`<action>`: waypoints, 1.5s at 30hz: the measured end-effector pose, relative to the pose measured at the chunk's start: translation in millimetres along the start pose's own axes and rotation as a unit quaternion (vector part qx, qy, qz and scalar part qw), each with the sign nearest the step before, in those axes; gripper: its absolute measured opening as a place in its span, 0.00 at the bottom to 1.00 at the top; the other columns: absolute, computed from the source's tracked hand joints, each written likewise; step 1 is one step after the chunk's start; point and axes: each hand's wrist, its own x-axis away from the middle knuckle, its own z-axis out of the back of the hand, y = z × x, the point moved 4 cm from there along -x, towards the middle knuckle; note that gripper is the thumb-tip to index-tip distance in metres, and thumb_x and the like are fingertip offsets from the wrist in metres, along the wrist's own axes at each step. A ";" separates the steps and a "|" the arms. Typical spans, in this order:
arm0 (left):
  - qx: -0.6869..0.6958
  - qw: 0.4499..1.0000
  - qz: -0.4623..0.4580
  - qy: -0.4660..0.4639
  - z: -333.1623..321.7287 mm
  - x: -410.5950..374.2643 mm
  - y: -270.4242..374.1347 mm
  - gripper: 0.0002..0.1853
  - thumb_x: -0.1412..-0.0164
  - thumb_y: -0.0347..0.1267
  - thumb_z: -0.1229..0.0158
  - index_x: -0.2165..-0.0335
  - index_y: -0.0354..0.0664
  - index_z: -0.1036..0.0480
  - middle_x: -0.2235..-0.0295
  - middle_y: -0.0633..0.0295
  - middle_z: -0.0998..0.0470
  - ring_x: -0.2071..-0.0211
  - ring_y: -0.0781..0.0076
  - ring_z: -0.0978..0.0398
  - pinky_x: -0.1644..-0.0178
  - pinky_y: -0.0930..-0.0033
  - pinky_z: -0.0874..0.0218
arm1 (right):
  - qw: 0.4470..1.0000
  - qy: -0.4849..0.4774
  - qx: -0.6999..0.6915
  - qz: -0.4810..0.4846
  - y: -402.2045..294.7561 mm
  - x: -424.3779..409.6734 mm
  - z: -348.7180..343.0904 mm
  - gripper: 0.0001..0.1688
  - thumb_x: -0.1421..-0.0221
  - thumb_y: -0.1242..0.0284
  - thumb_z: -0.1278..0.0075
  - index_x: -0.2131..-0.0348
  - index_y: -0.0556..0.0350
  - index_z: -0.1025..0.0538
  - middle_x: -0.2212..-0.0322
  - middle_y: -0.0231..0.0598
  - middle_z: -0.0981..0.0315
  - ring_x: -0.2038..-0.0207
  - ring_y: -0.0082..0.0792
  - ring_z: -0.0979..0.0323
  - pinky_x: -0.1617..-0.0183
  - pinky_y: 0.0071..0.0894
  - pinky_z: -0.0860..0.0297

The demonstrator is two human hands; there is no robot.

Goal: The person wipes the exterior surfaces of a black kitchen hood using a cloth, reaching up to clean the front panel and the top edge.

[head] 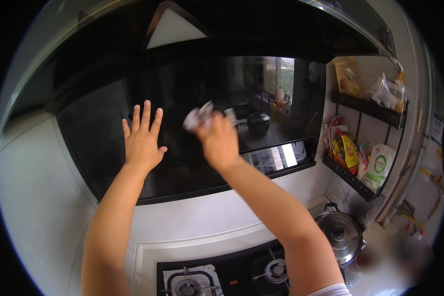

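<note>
My left hand (143, 138) lies flat with spread fingers against the glossy black front panel of a range hood (96, 148), holding nothing. To its right, my right hand (220, 142) grips a crumpled cloth or wipe (199, 117) with a pale and pinkish pattern. Both hand and cloth are blurred by motion, and the cloth appears to be on the panel. Part of the cloth is hidden behind the fingers. The panel mirrors a window, a dark pot and a counter.
Below is a black gas hob (240, 273) with burners. A lidded steel pot (338, 236) stands at the lower right. Two black wall racks (370, 109) hold bags and packets on the right. A pipe (425, 125) runs down the wall beyond them.
</note>
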 end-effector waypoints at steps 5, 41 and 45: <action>-0.002 1.000 -0.003 0.008 3.5 0.8 -2.5 0.55 0.60 0.41 0.28 0.36 0.54 0.49 0.33 0.56 0.60 0.33 0.52 0.60 0.36 0.36 0.60 | 0.993 0.025 0.032 0.111 19.1 12.2 5.5 0.16 0.51 0.72 0.50 0.59 0.41 0.23 0.58 0.48 0.35 0.57 0.50 0.35 0.58 0.44 0.33; 0.425 0.895 0.128 0.053 -64.6 150.4 -86.3 0.25 0.45 0.34 0.39 0.49 0.38 0.30 0.45 0.52 0.33 0.43 0.53 0.37 0.40 0.56 0.46 | 0.986 -0.027 -0.012 0.167 -125.5 -11.8 -42.7 0.12 0.51 0.69 0.49 0.64 0.41 0.19 0.55 0.38 0.36 0.54 0.42 0.36 0.55 0.41 0.35; 0.714 0.642 0.255 -0.117 -57.6 138.1 -66.9 0.29 0.37 0.45 0.47 0.43 0.39 0.38 0.43 0.48 0.37 0.44 0.60 0.36 0.42 0.53 0.43 | 0.970 -0.134 -0.198 0.037 -135.1 12.4 -38.2 0.18 0.55 0.79 0.44 0.60 0.49 0.21 0.53 0.47 0.36 0.54 0.52 0.35 0.53 0.43 0.32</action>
